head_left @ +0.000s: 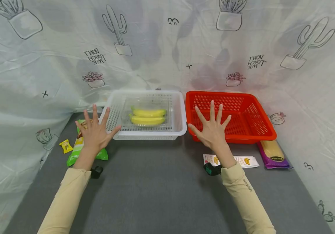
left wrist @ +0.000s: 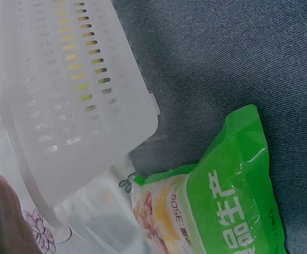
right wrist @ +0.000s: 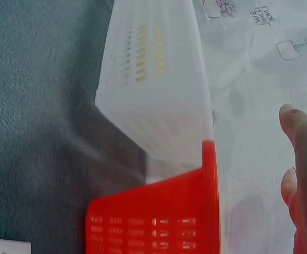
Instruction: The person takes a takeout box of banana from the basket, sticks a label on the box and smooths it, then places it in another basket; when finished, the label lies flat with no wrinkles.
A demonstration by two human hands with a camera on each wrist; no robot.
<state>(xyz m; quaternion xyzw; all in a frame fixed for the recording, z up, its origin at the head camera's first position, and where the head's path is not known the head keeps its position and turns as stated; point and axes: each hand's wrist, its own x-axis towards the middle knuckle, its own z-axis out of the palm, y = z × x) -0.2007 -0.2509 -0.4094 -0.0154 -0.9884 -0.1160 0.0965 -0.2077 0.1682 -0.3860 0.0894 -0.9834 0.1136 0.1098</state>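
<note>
My left hand [head_left: 95, 134], fingers spread wide, hovers over a green snack bag [head_left: 101, 154] and the left end of a white basket [head_left: 144, 135]. Inside that basket lies a clear plastic box [head_left: 168, 113] with two bananas [head_left: 147, 120]. With its fingers also splayed, my right hand [head_left: 213, 131] is above the front left part of a red basket [head_left: 265, 131]. Neither hand holds anything. The left wrist view shows the green bag [left wrist: 232, 185] beside the white basket [left wrist: 90, 132]. In the right wrist view, the two baskets stand close together.
A small yellow packet [head_left: 66, 146] lies at the far left. White strips printed with bananas [head_left: 247, 161] lie under the right forearm. A purple bag with yellowish contents [head_left: 273, 153] sits right of them, partly behind the red basket. Patterned white cloth [head_left: 161, 48] surrounds the grey table [head_left: 155, 188].
</note>
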